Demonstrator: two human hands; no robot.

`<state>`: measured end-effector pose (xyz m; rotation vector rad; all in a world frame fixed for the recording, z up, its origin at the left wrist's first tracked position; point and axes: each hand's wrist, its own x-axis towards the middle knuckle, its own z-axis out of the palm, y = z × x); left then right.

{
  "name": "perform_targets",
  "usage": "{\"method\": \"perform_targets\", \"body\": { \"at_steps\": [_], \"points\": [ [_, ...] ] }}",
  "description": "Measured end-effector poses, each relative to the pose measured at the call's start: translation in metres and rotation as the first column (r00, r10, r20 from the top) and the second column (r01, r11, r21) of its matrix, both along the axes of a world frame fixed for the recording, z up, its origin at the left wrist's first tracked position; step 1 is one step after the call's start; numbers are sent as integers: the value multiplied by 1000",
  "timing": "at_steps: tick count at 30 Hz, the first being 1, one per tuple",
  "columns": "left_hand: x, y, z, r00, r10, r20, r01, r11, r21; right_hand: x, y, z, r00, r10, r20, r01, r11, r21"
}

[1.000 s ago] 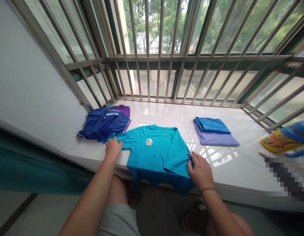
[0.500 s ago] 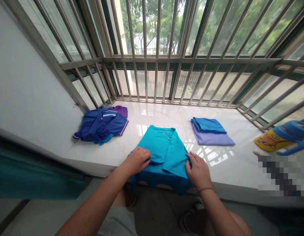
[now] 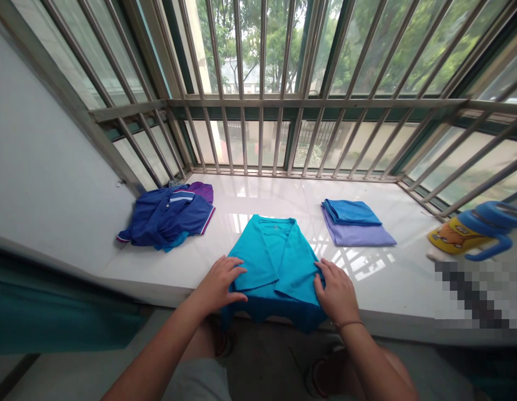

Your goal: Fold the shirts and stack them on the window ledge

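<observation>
Turquoise shirt [image 3: 258, 259]: my left hand [image 3: 220, 283] and right hand [image 3: 337, 288] touch its sides, both unclenched. Folded clothes [image 3: 354, 214] right of it.

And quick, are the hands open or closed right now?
Left hand: open, touching the left edge of the teal shirt.
Right hand: open, touching the shirt's right edge.

Toward four o'clock, pixelation masks a long, dark object [image 3: 471, 294] beyond recognition; at three, the view's edge clips the bottle [image 3: 461, 235]. Near nine, a navy shirt [image 3: 166, 219] hides part of a purple cloth [image 3: 203, 192]. Around six, shadow muddies the footwear [image 3: 312, 383] and the hanging hem of the turquoise shirt [image 3: 262, 267].
</observation>
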<state>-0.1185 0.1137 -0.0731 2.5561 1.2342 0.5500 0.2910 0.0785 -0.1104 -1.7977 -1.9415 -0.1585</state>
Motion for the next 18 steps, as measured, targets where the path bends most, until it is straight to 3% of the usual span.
{"method": "perform_targets", "body": {
  "at_steps": [4,9,13,16,18],
  "points": [
    [9,-5,2,996,-88,-25,88,996,-29,1,0,-1,1000,4,7,-4,1000,16],
    [13,-10,7,990,-38,136,50,995,-85,1,0,-2,1000,-8,1,8,1000,6],
    [12,-16,12,991,-44,128,72,971,-227,-1,-2,-3,1000,-13,-8,13,999,-34],
    [11,-8,21,991,-74,112,106,942,-317,0,-3,1,1000,-16,-21,14,996,-92],
    [11,9,30,991,-20,133,62,945,-322,4,2,10,999,-9,-34,4,987,-158]
  ]
}}
